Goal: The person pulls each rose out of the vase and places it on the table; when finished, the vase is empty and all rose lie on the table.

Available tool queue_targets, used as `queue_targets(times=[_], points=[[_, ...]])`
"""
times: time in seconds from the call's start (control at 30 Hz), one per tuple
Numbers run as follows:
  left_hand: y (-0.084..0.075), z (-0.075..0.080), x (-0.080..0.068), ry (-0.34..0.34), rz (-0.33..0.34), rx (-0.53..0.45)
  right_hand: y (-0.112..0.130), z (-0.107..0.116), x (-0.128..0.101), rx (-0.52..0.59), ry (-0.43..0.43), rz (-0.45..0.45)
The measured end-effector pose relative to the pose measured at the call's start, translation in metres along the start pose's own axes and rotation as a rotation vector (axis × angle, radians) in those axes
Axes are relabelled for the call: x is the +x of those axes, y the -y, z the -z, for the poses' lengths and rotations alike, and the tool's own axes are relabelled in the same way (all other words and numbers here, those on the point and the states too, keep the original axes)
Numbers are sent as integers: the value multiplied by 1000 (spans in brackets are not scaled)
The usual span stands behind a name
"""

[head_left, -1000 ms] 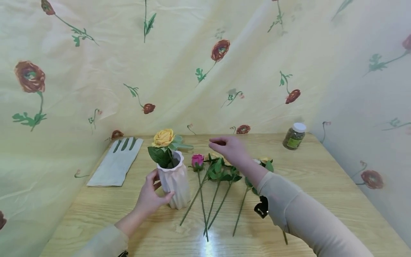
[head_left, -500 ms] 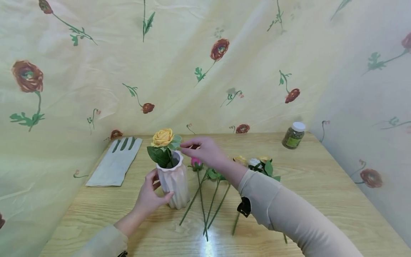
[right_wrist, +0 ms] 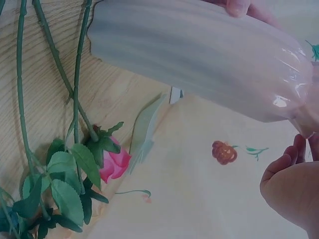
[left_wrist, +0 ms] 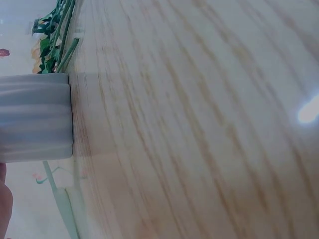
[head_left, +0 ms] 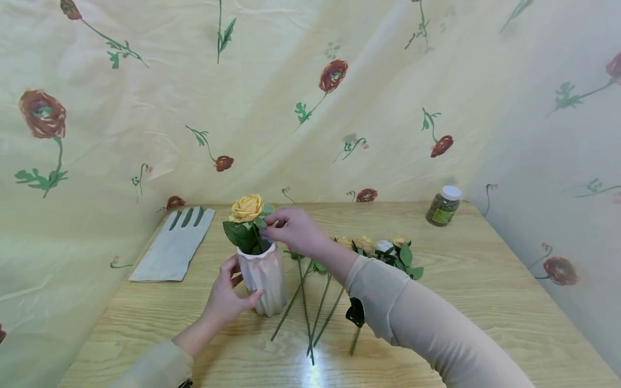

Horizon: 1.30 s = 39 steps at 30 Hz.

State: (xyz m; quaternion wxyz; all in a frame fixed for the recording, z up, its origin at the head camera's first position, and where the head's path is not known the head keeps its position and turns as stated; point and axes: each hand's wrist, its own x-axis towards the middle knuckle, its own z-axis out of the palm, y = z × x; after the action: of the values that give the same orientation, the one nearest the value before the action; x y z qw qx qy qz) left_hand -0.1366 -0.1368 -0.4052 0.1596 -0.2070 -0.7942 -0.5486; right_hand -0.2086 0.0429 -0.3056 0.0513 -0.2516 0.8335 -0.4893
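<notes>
Centre frame, the right hand [head_left: 296,231] is pinching a leaf of the upright yellow rose [head_left: 247,208] directly left of its fingertips, while the left hand [head_left: 228,293] is cupping the white vase [head_left: 264,277] below.

A pale pink ribbed vase [head_left: 264,280] is seen with a yellow rose [head_left: 246,207]; a pink rosebud [right_wrist: 115,165] with green leaves is shown on the light wood-grain table [head_left: 485,280], backed by cream cloth [head_left: 291,97] printed with red flowers
</notes>
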Motion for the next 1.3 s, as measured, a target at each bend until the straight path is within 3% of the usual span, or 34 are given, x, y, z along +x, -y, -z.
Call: queue_targets(times=[0.23,0.4,0.67,0.93,1.3], points=[[1,0,0,3,25,-10,1,-7,4,-67,-20,82],[1,0,0,1,32,0,4,-10,5,-66,-55,60],[3,0,-1,-7,14,13,8,-14,5,22,-98,24],[6,0,-2,-1,12,10,10,-20,8,-98,-104,147],[3,0,-2,8,55,10,18,-21,9,-246,-115,121]])
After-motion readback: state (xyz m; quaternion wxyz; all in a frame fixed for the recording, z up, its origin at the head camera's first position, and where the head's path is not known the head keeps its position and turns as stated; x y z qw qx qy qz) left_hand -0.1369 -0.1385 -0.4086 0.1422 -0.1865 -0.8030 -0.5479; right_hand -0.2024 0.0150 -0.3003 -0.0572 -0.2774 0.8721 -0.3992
